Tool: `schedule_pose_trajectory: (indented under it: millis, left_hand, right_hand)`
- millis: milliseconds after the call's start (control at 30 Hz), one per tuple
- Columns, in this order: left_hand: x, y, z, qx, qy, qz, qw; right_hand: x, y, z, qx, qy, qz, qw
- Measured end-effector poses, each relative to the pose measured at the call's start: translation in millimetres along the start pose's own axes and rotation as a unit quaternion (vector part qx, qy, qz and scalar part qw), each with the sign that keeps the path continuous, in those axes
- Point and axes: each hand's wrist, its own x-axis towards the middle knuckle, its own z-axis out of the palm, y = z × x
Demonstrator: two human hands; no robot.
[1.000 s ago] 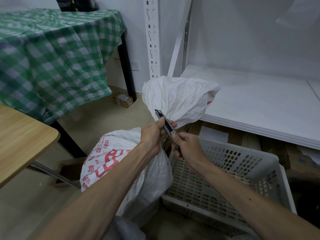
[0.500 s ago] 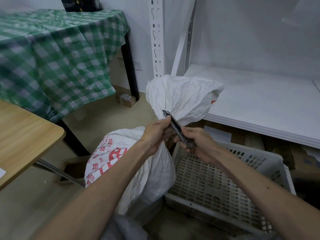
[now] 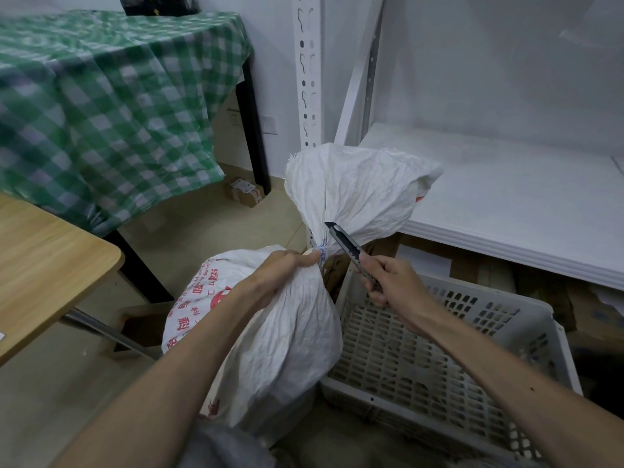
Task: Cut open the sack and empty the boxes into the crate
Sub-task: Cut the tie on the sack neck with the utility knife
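A white woven sack [image 3: 280, 336] is standing on the floor against the left wall of a pale perforated plastic crate [image 3: 499, 325], its crinkled cloth printed with red characters too skewed to read. The left hand [image 3: 287, 268] is gripping the gathered neck just below a blue tie [image 3: 322, 248]. The right hand [image 3: 391, 282] is closed round a dark utility knife [image 3: 347, 246], whose tip is pointing at the neck. Behind, a white shelf [image 3: 506, 197] and a green checked tablecloth [image 3: 111, 106] are showing.

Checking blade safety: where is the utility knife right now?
In the head view, centre: the utility knife is in the right hand, its tip at the sack neck just above the left hand.
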Motion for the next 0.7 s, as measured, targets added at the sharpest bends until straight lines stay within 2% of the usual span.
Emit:
schedule_pose_trajectory:
  millis: [133, 267, 400, 500, 700]
  left_hand:
    - [2, -3, 6, -0.043, -0.008, 0.016, 0.999]
    - [1, -4, 18, -0.003, 0.060, 0.116, 0.991]
    - [-3, -1, 30, 0.097, 0.135, 0.240, 0.957]
    - [-2, 0, 29, 0.110, 0.138, 0.251, 0.952]
    - [-4, -5, 31, 0.162, 0.132, 0.241, 0.948]
  right_hand:
    - [-1, -2, -4, -0.010, -0.023, 0.000, 1.000]
    - [0, -4, -8, -0.014, -0.026, -0.009, 1.000]
    - [13, -11, -3, -0.152, 0.069, -0.099, 0.981]
    - [26, -23, 5, -0.190, 0.117, -0.133, 0.966]
    - [48, -24, 14, -0.271, 0.164, -0.134, 0.939]
